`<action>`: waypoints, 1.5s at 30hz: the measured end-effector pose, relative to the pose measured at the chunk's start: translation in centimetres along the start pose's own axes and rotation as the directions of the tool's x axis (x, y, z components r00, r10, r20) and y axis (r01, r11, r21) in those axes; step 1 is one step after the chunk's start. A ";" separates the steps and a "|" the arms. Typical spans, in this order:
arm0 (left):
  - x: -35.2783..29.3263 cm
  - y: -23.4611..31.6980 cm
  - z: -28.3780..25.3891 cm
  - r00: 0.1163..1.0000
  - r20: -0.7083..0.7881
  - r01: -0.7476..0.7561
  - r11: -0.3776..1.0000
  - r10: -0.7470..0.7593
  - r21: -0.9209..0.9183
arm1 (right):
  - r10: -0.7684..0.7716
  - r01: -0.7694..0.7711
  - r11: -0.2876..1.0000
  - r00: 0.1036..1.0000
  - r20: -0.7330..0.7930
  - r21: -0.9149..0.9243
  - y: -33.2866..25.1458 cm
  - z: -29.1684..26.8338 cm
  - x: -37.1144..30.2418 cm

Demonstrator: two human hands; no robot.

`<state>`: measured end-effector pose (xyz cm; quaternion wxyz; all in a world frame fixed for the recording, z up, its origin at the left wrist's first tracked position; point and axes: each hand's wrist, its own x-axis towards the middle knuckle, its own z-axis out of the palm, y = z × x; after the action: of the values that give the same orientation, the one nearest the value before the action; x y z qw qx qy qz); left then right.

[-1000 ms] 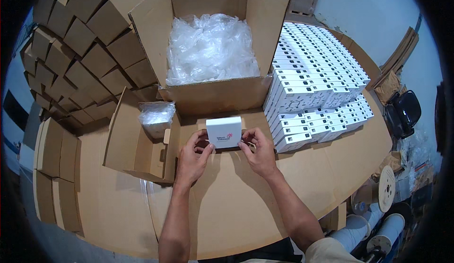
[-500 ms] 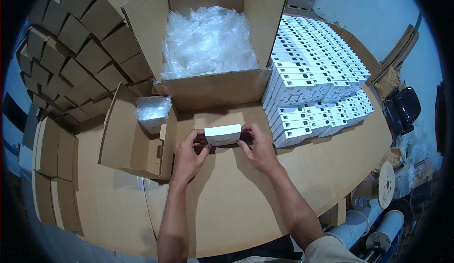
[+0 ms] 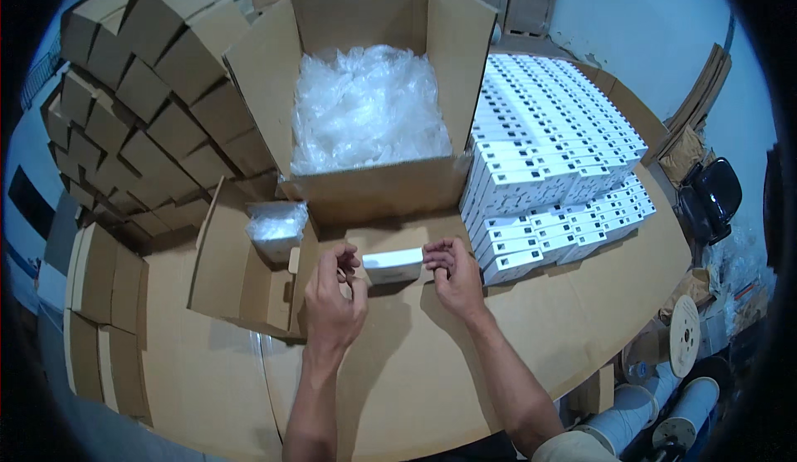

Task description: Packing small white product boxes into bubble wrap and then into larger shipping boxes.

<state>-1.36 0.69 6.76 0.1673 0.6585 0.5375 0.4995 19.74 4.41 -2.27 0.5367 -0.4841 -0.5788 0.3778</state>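
A small flat white box [image 3: 393, 266] stands on its long edge on the cardboard-covered table, between my two hands. My left hand [image 3: 336, 300] is just off its left end, fingers bent and apart, with nothing in them. At the other end, my right hand [image 3: 457, 283] has its fingertips beside or lightly touching the box, its thumb spread away. Left of my left hand is an open brown carton [image 3: 241, 288], holding a clear plastic-wrapped pack [image 3: 277, 228] at its far end.
A large open carton [image 3: 378, 196] full of crumpled clear plastic bags [image 3: 369, 109] stands straight ahead. Rows of stacked white boxes [image 3: 540, 163] fill the right side. Brown cartons [image 3: 149, 113] are piled at the far left. Cable spools [image 3: 685, 337] lie beyond the table's right edge.
My hands have loosened from the white box, the left drawing away from its end. The view has shifted, so everything sits lower in the picture.
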 end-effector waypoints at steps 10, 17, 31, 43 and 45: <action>15.2 2.3 3.9 0.964 -0.056 -0.258 0.964 0.261 0.064 | -0.071 0.055 0.984 0.994 -0.089 -0.172 -2.1 1.0 -0.1; 22.2 -0.1 11.0 0.905 0.148 -0.426 0.829 0.400 0.362 | -0.109 0.084 0.972 0.989 -0.100 -0.221 -1.0 0.9 -0.6; 24.4 1.7 7.7 0.948 -0.270 -0.183 0.983 0.170 -0.021 | -0.112 0.092 0.980 0.989 -0.101 -0.177 0.1 1.1 -0.3; 13.4 5.8 3.1 0.929 -0.348 -0.123 0.778 -0.128 -0.616 | -0.151 0.121 0.977 0.974 -0.169 -0.174 0.9 0.7 -1.5; 8.5 7.4 2.5 0.932 -0.308 -0.044 0.783 -0.192 -0.620 | -0.144 0.121 0.982 0.976 -0.163 -0.144 0.8 0.4 -2.5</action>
<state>4.04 6.19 15.28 0.2931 0.4442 0.3913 0.7508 19.35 2.23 -3.77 0.5752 -0.5100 -0.5851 0.2583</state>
